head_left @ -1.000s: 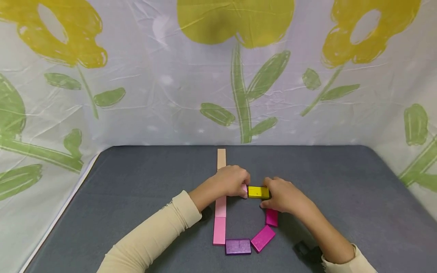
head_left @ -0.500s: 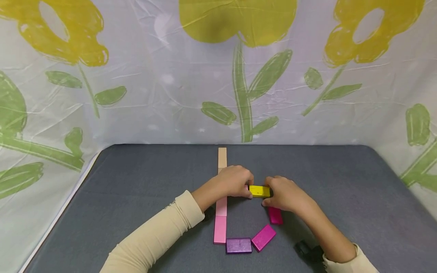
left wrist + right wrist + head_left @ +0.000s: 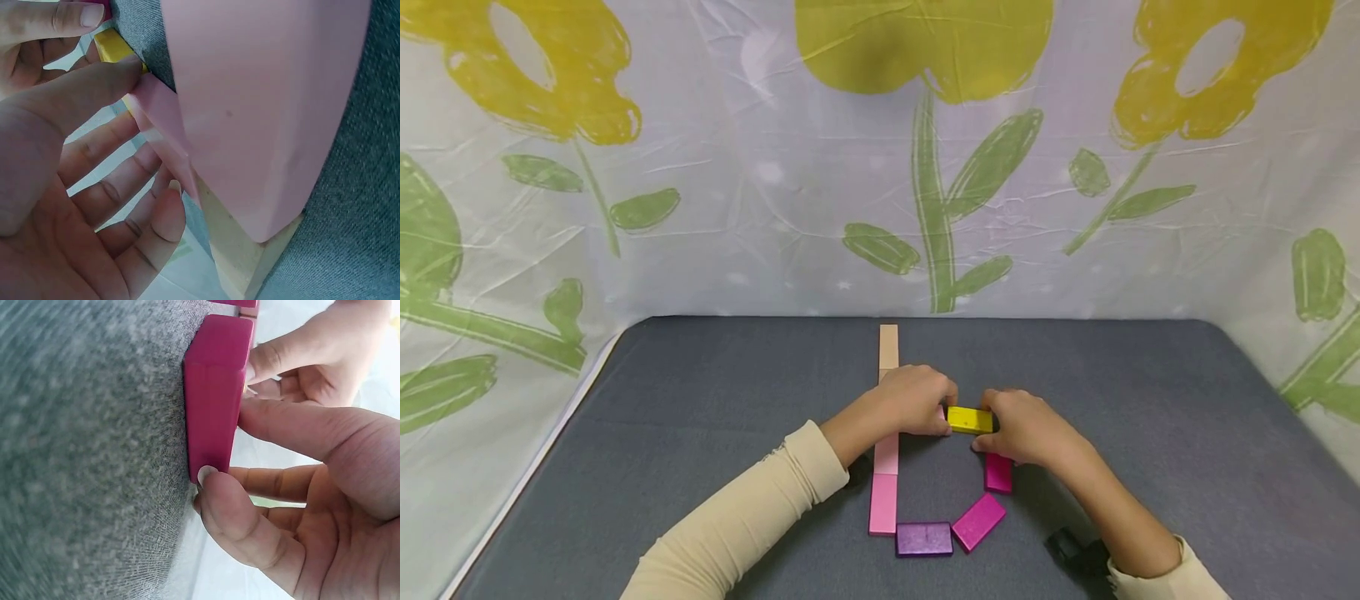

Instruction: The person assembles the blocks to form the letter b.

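My left hand [image 3: 917, 400] pinches a small pink block [image 3: 161, 109], its thumb tip lying where that block meets a yellow block [image 3: 969, 420]. The yellow block's right end sits beside the index finger and thumb of my right hand [image 3: 1022, 427]. In the right wrist view, that hand grips a magenta block [image 3: 215, 394], the thumb on one side and a curled finger pressing near its far end. A column of pink and pale wooden blocks [image 3: 883, 500] runs left of both hands. A second magenta block [image 3: 978, 522] and a purple block [image 3: 924, 539] finish the rounded lower side.
The blocks lie on a dark grey cloth-covered table [image 3: 737, 375]. Behind it hangs a pale sheet [image 3: 737, 208] painted with yellow flowers and green leaves. A dark object [image 3: 1071, 550] shows beneath the right forearm.
The upper magenta block swung outward to the right half a second ago, and has now shifted back left and straighter with the right hand. The left hand hardly moved.
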A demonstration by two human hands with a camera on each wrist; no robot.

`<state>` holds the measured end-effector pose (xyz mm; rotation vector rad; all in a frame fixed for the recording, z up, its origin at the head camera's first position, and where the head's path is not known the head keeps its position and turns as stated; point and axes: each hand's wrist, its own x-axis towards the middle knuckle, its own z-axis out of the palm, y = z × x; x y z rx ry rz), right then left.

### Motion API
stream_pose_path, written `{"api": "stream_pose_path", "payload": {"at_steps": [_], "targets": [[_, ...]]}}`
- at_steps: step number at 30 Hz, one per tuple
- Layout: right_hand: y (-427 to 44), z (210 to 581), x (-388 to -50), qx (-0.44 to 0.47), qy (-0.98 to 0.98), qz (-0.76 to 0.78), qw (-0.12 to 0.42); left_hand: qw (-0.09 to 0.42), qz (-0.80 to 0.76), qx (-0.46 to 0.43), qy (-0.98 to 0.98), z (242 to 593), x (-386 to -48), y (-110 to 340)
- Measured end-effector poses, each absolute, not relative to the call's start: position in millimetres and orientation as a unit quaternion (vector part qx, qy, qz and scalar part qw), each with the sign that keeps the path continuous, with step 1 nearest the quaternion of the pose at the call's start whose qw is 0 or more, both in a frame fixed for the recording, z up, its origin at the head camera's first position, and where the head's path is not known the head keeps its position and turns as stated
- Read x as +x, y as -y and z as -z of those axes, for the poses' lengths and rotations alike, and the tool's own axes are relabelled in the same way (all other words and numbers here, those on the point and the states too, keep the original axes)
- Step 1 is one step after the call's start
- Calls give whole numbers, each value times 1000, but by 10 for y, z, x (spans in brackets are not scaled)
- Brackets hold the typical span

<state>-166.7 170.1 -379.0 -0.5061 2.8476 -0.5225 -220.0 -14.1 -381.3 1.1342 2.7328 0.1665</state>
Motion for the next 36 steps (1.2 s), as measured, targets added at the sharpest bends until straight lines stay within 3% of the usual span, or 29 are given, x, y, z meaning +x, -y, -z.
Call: {"api": "stream_pose_path", "payload": {"at_steps": [19, 36], "targets": [[-1682, 3760, -1617, -142, -960, 197, 136, 98, -62, 367, -923, 3801, -2172, 128], [-1690, 3744, -1606, -165, -965, 170, 113, 83, -35, 366, -926, 3809, -2146, 142]]}}
